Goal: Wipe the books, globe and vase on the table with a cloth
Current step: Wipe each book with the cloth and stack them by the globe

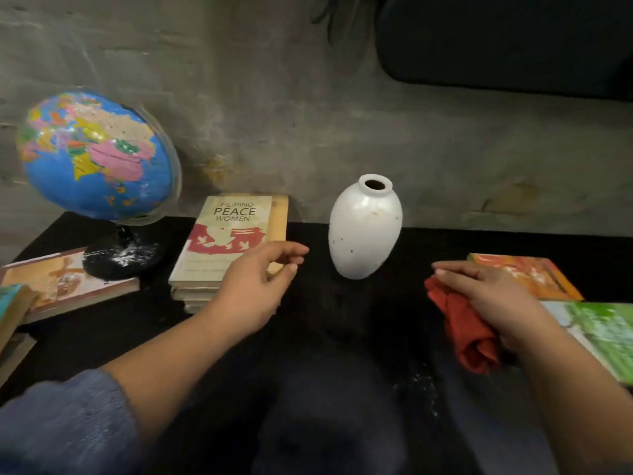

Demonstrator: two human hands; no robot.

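Cloth [460, 323] in curled right hand [489, 298]

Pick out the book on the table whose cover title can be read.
The cream book between the globe and the vase: it reads Filipino Peace Women. The orange book, green book and tan book show no legible title.

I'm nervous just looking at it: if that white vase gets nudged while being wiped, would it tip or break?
Probably tippy: the white vase is tall and narrows to a small base. It looks like glazed ceramic, so it is likely slippery, and breakable if it falls. The empty left hand could steady it.
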